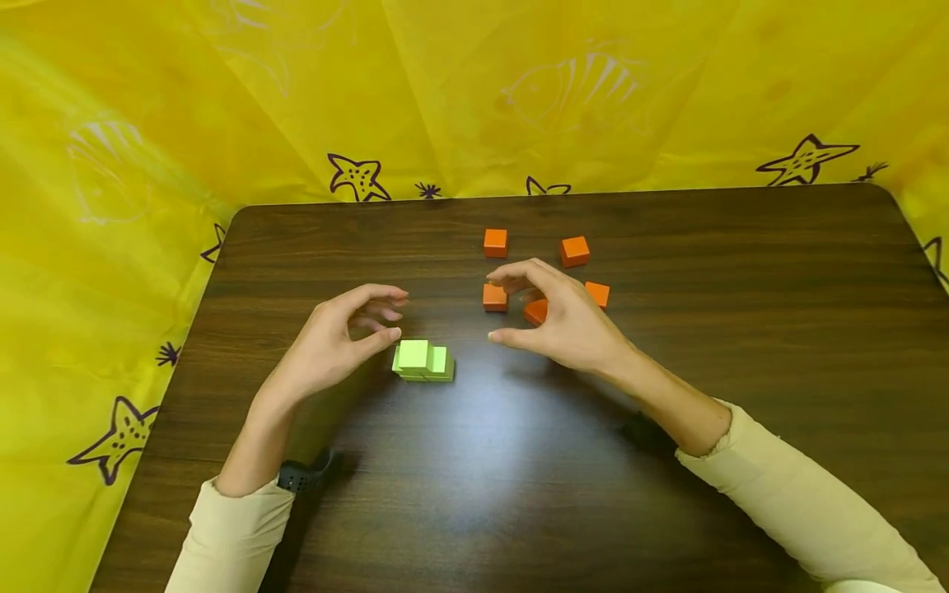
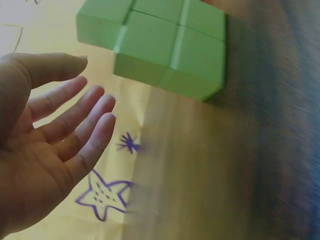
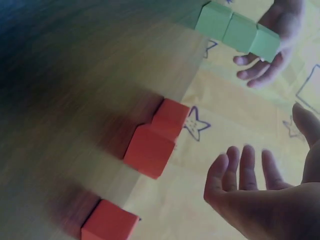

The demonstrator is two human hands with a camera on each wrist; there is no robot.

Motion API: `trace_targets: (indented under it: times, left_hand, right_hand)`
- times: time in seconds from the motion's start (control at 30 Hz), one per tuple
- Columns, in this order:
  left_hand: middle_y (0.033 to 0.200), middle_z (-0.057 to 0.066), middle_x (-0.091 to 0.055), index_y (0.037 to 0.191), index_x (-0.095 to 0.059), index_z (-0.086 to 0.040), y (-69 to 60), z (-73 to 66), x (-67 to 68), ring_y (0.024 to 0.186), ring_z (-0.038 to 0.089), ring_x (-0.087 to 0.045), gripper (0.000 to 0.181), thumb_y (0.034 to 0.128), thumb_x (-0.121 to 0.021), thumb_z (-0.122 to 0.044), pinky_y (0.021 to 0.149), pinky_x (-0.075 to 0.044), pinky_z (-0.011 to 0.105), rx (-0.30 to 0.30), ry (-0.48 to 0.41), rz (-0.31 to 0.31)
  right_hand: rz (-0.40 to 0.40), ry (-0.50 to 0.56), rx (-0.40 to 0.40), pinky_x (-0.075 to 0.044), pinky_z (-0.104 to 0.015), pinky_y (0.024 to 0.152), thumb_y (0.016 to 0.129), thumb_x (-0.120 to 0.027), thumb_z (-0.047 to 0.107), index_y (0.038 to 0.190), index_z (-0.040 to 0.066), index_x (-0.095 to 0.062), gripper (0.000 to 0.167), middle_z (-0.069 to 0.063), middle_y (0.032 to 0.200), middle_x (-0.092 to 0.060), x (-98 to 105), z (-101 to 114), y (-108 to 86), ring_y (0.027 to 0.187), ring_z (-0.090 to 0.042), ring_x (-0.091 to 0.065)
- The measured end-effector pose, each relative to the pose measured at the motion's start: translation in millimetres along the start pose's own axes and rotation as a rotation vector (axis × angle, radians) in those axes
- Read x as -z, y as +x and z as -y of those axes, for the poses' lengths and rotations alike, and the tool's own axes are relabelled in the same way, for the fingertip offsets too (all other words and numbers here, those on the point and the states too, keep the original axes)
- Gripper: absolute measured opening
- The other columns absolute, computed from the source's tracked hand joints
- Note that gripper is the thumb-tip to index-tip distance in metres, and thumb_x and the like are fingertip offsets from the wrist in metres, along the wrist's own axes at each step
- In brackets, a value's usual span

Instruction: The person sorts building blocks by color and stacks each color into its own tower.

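Head view: green blocks [image 1: 415, 354] are standing stacked on the tabletop [image 1: 460, 494], seemingly done; the left hand [image 1: 326, 342] is hovering just beside, fingers apart. The right hand [image 1: 571, 325], fingers apart, is hovering near 5 visible orange blocks [image 1: 495, 243], lying unstacked.

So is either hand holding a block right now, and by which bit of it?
Neither hand holds anything: the left hand is empty beside the stacked green cubes, and the right hand is empty near the orange cubes.
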State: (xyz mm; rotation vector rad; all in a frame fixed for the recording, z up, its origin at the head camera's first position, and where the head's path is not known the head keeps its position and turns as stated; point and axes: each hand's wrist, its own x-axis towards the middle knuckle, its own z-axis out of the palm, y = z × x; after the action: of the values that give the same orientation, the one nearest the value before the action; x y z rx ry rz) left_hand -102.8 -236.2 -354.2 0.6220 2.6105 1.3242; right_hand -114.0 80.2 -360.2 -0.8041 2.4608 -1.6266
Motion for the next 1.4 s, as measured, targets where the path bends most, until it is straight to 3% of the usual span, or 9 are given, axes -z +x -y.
trace_targets:
  times: [0.2, 0.57, 0.93, 1.1, 1.4]
  left_hand:
    - [0.118, 0.009, -0.068, 0.127, -0.062, -0.007, 4.9, -11.5, 4.3, 0.101, 0.024, -0.066, 0.039, 0.0903, -0.07, 0.001, 0.084, -0.055, 0.023, -0.018, 0.024, -0.021]
    - [0.118, 0.001, -0.069, 0.126, -0.064, -0.01, 10.1, -25.1, 2.7, 0.096, 0.015, -0.067, 0.036, 0.0911, -0.069, 0.0, 0.084, -0.055, 0.026, -0.038, 0.015, -0.036]
    - [0.115, -0.004, -0.068, 0.124, -0.065, -0.013, 23.9, -52.5, -6.2, 0.089, 0.012, -0.067, 0.038, 0.0883, -0.075, -0.004, 0.08, -0.056, 0.03, -0.101, 0.028, -0.004]
    - [0.117, -0.004, -0.068, 0.124, -0.066, -0.013, 25.3, -60.6, -9.9, 0.092, 0.015, -0.067, 0.038, 0.088, -0.075, -0.005, 0.081, -0.056, 0.034, -0.115, 0.021, -0.012]
    - [0.115, -0.001, -0.067, 0.124, -0.065, -0.012, 32.6, -76.6, -25.0, 0.091, 0.011, -0.068, 0.04, 0.0866, -0.077, -0.004, 0.083, -0.057, 0.029, -0.163, -0.014, 0.011]
  right_hand:
    - [-0.01, -0.015, -0.029, -0.05, -0.04, 0.094, 0.077, -0.088, 0.023, 0.127, 0.015, -0.061, 0.057, -0.002, 0.119, -0.061, 5.9, -4.0, -3.8, 0.11, -0.015, -0.058]
    - [-0.023, -0.047, -0.022, -0.051, -0.041, 0.093, 0.077, -0.088, 0.022, 0.124, 0.019, -0.063, 0.054, 0.005, 0.118, -0.062, 18.5, -4.5, -7.4, 0.105, -0.024, -0.062]
    - [-0.066, -0.062, -0.06, -0.049, -0.047, 0.095, 0.077, -0.087, 0.02, 0.124, 0.02, -0.063, 0.053, 0.006, 0.122, -0.062, 36.1, -11.6, -16.3, 0.105, -0.02, -0.061]
    - [-0.072, -0.081, -0.04, -0.05, -0.043, 0.094, 0.077, -0.088, 0.017, 0.124, 0.017, -0.064, 0.053, 0.005, 0.119, -0.062, 40.1, -15.7, -18.2, 0.106, -0.018, -0.061]
    - [-0.087, -0.107, -0.038, -0.053, -0.036, 0.09, 0.076, -0.087, 0.008, 0.123, 0.013, -0.064, 0.053, 0.003, 0.113, -0.063, 49.7, -20.6, -21.8, 0.104, -0.017, -0.061]
